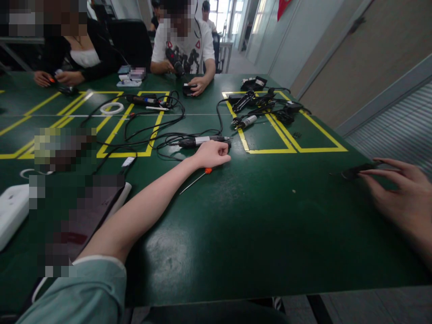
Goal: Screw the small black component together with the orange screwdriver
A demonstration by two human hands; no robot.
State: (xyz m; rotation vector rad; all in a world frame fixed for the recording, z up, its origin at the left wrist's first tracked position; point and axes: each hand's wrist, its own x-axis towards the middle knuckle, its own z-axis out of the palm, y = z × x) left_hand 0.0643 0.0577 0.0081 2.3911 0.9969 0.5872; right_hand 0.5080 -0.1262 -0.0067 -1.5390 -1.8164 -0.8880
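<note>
My left hand (212,154) has its fingers curled closed, right against a black and silver electric screwdriver (194,142) lying on the table. What the fingers hold, if anything, is hidden. Just below that hand lies a thin screwdriver (194,183) with an orange handle. At the far right, my right hand (400,186) pinches a small dark part (356,171) between thumb and fingers, low over the tabletop; blur hides its kind.
Yellow tape (273,152) marks rectangles on the green table (256,234). Black cables (168,123) tangle left of centre. More tools and black parts (248,99) lie at the back right. A phone-like dark slab (91,216) lies beside my left forearm. Across the table, people handle parts.
</note>
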